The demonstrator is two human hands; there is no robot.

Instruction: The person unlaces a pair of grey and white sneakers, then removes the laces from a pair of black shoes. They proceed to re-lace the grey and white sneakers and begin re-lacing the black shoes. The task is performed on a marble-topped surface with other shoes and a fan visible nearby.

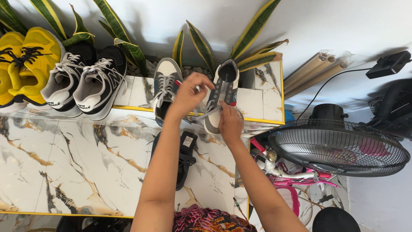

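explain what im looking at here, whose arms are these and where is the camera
There is no machine here. The one picture comes from a camera worn on a person's head, looking down, so the two bare arms are that person's own. The left hand pulls a lace up, and the right hand pinches the laces on a grey sneaker standing on a marble step. Its mate stands beside it, with black-and-white sneakers and yellow shoes further left. A black shoe lies lower down. At the right are a fan and a pink bicycle.
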